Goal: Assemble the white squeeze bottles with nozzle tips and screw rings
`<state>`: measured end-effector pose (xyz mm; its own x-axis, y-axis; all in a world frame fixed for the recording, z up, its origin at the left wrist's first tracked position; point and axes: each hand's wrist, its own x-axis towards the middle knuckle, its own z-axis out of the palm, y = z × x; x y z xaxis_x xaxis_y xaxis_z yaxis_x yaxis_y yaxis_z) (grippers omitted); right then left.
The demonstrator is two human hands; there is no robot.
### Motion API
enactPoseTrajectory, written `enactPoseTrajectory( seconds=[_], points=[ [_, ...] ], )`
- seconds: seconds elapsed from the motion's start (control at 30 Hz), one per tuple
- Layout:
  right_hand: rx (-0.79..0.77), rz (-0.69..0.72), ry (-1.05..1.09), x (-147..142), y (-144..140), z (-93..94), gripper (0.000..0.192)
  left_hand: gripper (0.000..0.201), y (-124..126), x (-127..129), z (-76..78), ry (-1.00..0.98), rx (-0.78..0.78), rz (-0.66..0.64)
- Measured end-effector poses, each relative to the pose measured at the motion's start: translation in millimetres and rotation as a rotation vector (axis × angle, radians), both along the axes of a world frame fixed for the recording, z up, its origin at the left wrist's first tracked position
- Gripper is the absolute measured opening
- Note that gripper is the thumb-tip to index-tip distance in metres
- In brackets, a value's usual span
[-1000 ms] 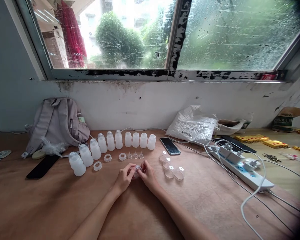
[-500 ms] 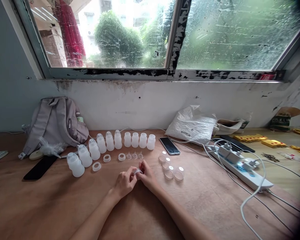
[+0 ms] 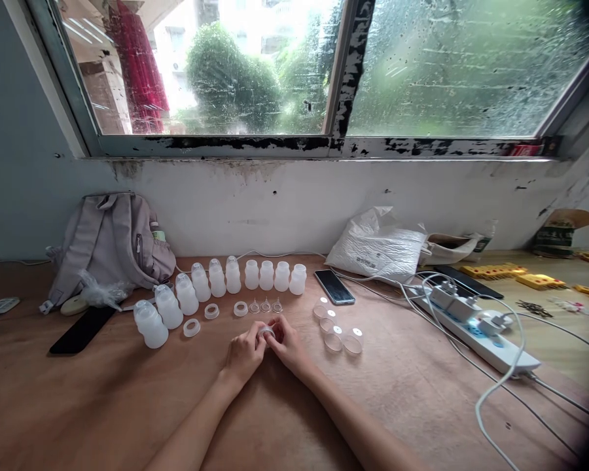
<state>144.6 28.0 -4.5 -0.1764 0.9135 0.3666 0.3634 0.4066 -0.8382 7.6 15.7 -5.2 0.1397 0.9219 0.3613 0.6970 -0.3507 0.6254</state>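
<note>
Pale, translucent plastic shows at the lower centre of the frame: a small ring-shaped piece (image 3: 266, 331), pinched by the left hand (image 3: 244, 352) on one side and the right hand (image 3: 288, 347) on the other. The hands hide most of it, so its exact form is hard to tell. Handling it well probably means light, even pressure around the rim, both grips kept level so that nothing buckles.

Counting from the left of the frame: six domed bottles (image 3: 187, 296) curve from mid-left toward the centre; three white rings (image 3: 192, 334) lie in front of them; three pointed clear pieces (image 3: 266, 304) sit just beyond the hands; four undomed bottles (image 3: 267, 276) stand behind those; then, right of centre, four clear cups (image 3: 332, 341), each with a white disc (image 3: 338, 330), and one phone (image 3: 334, 287).
</note>
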Motion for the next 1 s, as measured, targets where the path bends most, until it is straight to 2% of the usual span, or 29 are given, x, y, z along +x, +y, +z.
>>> enactPoseTrajectory(
  seconds=[0.07, 0.13, 0.27, 0.37, 0.5, 0.63, 0.73, 0.83, 0.97, 1.0],
  points=[
    [0.023, 0.050, 0.008, -0.4, -1.0, 0.5, 0.017, 0.024, 8.0, -8.6, -0.3, -0.077, 0.012, 0.067],
    [0.044, 0.019, -0.011, -1.8, 2.0, -0.1, 0.024, 0.021, 16.8, -19.4, -0.9, -0.284, -0.004, 0.138],
    [0.145, -0.042, -0.216, -8.9, 25.7, 9.0, 0.035, 0.020, 31.9, -36.7, -4.8, -0.660, -0.081, 0.215],
    [0.234, -0.025, -0.421, -18.4, 57.5, 32.5, 0.043, 0.020, 37.3, -41.2, -7.4, -0.768, -0.118, 0.212],
    [0.146, -0.123, -0.530, -34.7, 106.4, 62.7, 0.055, 0.024, 35.8, -41.4, -5.2, -0.917, -0.149, 0.202],
    [0.113, -0.164, -0.531, -49.2, 134.6, 65.1, 0.051, 0.029, 29.7, -41.5, -0.2, -0.999, -0.162, 0.193],
    [0.138, -0.197, -0.504, -54.8, 130.4, 55.9, 0.034, 0.027, 26.5, -42.1, 1.1, -1.060, -0.183, 0.198],
    [0.191, -0.219, -0.461, -52.0, 109.2, 50.4, 0.016, 0.023, 26.7, -42.9, 0.7, -1.219, -0.252, 0.199],
    [0.282, -0.241, -0.368, -31.4, 68.4, 53.2, 0.015, 0.020, 30.1, -42.1, -1.0, -1.336, -0.348, 0.188],
    [0.343, -0.237, -0.276, -24.0, 57.8, 54.2, 0.014, 0.021, 30.6, -41.4, -1.2, -1.343, -0.364, 0.179]
  ],
)
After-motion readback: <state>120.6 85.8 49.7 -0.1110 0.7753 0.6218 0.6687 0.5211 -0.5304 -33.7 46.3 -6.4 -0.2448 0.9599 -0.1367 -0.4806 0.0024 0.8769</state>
